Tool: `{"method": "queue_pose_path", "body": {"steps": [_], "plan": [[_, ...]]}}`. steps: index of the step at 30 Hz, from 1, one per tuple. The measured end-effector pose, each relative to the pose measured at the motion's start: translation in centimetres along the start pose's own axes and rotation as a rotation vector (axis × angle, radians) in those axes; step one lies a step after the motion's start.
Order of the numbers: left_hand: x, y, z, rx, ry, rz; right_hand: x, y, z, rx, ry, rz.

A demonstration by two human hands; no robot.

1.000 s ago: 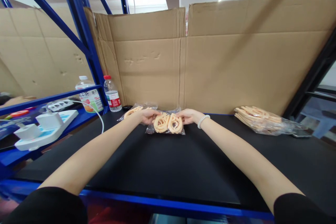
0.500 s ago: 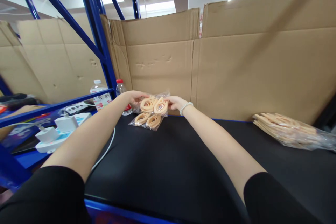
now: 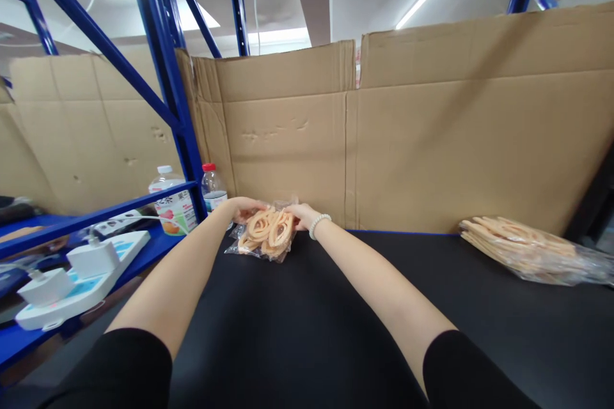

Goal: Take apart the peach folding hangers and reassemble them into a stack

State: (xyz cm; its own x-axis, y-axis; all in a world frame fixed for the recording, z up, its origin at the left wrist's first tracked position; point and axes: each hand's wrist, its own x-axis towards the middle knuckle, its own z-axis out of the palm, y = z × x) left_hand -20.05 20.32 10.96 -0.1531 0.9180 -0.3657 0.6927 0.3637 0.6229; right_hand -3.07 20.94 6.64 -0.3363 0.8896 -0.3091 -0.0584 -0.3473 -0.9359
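Two stacked clear bags of tan looped bands lie at the back left of the black table. My left hand [image 3: 246,208] grips the left side of the upper bag [image 3: 279,227], fingers closed on its plastic. On its right side my right hand [image 3: 302,215], with a beaded bracelet at the wrist, pinches the same bag. The lower bag [image 3: 249,244] shows beneath it, mostly covered. At the far right, away from both hands, rests a larger clear bag of tan bands [image 3: 522,246].
A cardboard wall [image 3: 288,134] stands behind the black table [image 3: 307,326]. A red-capped bottle [image 3: 212,186] is just left of my left hand. Beyond a blue metal post [image 3: 167,77] are a white-capped bottle [image 3: 173,204] and a white power strip [image 3: 86,284] with plugs and cables.
The upper bag has come down onto the lower one, which it now covers more. Both hands have moved down with it. The camera view has also shifted.
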Motion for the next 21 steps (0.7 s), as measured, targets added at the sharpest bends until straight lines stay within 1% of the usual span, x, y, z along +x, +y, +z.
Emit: {"method": "queue_pose_path", "body": {"steps": [3, 5, 8, 12, 16, 19, 21], "plan": [[0.4, 0.0, 0.5, 0.081, 0.028, -0.035, -0.3, -0.3, -1.1, -0.034, 0.001, 0.034], [0.6, 0.0, 0.7, 0.139, 0.070, -0.059, -0.5, -0.5, -1.9, -0.062, 0.014, 0.044], [0.6, 0.1, 1.0, 0.231, 0.158, -0.073, -1.2, -0.5, -3.3, -0.118, 0.041, 0.039], [0.3, 0.6, 1.5, 0.374, 0.305, -0.030, -3.0, 0.0, -5.4, -0.216, 0.044, 0.018], [-0.3, 1.3, 2.3, 0.513, 0.485, 0.083, -5.5, 0.6, -7.8, -0.329, 0.029, -0.033], [-0.9, 2.0, 3.3, 0.616, 0.589, 0.231, -7.6, 1.4, -9.4, -0.415, 0.023, -0.082], [-1.3, 2.7, 4.1, 0.687, 0.621, 0.351, -9.3, 2.1, -10.3, -0.465, 0.021, -0.122]]}}
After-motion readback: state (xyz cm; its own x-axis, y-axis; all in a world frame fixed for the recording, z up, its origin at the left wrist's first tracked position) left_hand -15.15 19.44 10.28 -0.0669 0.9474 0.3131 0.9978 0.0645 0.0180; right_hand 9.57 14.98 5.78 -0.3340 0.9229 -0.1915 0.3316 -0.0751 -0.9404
